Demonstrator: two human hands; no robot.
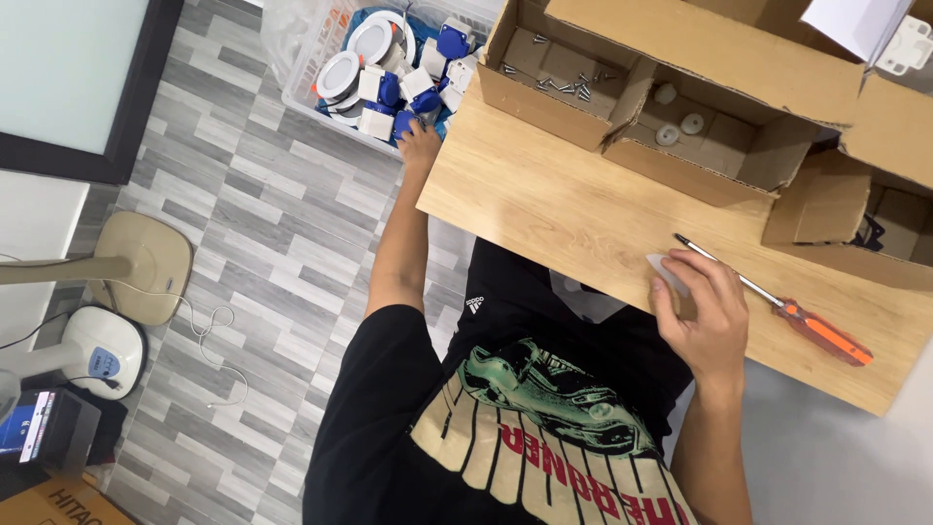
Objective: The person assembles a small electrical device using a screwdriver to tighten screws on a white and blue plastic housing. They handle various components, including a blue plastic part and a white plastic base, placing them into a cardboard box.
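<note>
My left hand reaches off the table's far left corner into a clear plastic bin. Its fingertips rest among blue and white plastic parts and round white lamp housings, and the fingers are partly hidden there. My right hand lies on the wooden table near its front edge and pinches a small white plastic piece. An orange-handled screwdriver lies just right of that hand, its shaft passing the fingertips.
Open cardboard boxes stand along the table's far side: one with loose screws, one with small white round parts, and another at the right. On the floor at left are a fan base, a white device and a cable.
</note>
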